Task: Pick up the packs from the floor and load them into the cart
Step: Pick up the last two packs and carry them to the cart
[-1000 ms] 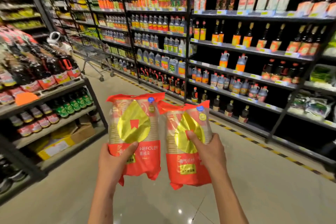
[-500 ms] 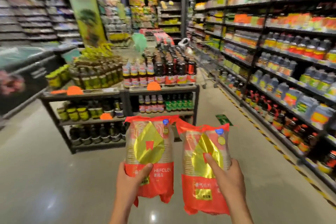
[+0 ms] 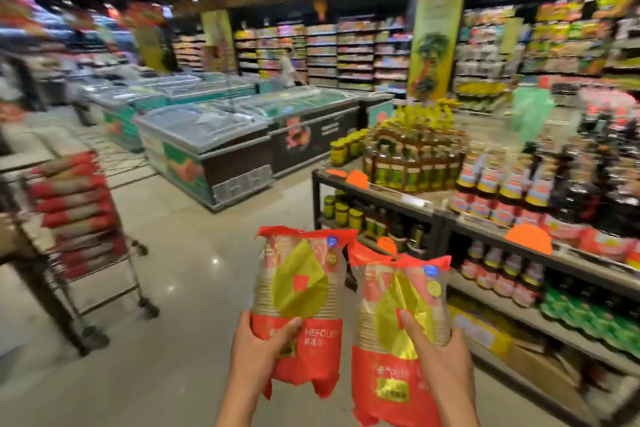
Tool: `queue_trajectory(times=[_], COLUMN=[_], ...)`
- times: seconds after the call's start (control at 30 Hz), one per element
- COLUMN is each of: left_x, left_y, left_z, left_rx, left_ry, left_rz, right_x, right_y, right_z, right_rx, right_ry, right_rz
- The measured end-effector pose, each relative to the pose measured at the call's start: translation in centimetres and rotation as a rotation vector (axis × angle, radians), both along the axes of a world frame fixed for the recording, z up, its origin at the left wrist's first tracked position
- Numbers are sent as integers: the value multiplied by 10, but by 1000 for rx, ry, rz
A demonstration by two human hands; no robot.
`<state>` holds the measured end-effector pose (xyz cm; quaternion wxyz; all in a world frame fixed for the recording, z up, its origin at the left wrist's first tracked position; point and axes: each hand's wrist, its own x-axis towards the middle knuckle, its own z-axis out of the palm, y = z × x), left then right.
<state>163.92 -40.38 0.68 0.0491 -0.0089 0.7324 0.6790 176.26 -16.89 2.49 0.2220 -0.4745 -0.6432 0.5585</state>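
The cart [image 3: 86, 218] is seen at the left edge, well apart from both hands and further off than they are; it is already stacked with red packs lying flat, long axes roughly level. Its near side and handle are cut off by the frame, and its outline is smeared by blur, so the free space on top cannot be judged. Two packs are held upright, side by side and nearly touching, in front of the body. The left pack [image 3: 299, 291] is gripped low by the left hand [image 3: 258, 354], thumb across its front; the right pack [image 3: 398, 333] is gripped by the right hand [image 3: 438, 362], thumb laid up its front. The left hand is the nearer to the cart, so a leftward carry seems called for, each pack probably turned flat. No packs on the floor can be made out.
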Motion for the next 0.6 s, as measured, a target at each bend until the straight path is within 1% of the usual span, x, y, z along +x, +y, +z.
queue_trajectory(times=[0.13,0.27,0.37,0.5,0.6], left_x=[-54,-123,-180,-252,-296], left_y=[-24,-45,-56,-74,-89], left_z=[-1,0,3,4,-1], left_rx=[10,6,16,20,57], left_ry=[-31,-19,-34,-47,-83], left_rz=[128,212,241,307,373], right_x=[-88,-177,-242,-331,-394], right_y=[-6,-17,-28,-44,-56], right_z=[-7,-16,-8,4,0], right_rx=[-15,-31,-44,2,19], right_ry=[5,27,22,17,-9], right_rz=[130,241,269,305,353])
